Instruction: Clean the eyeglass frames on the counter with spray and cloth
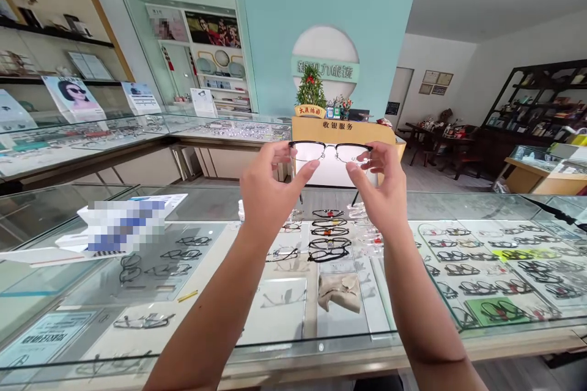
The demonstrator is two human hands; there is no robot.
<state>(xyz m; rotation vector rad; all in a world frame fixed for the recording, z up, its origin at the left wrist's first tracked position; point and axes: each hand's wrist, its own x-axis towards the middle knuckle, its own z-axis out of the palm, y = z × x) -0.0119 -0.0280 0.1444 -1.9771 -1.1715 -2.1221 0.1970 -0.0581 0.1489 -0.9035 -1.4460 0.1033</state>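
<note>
Fingers (305, 176) on glasses (330, 146), frames (329, 243) in showcase (293, 358)

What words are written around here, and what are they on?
"收银服务": wooden desk.
"新…力眼镜": wall sign, second character partly hidden.
"大展…": planter, rest unclear.
Held glasses: nothing readable.
Too small or blurred: blue card, white packaging, sunglasses poster, desk cards.

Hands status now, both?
Left hand: closed, holding one side of the black-browed glasses.
Right hand: closed, holding the other side.
</note>
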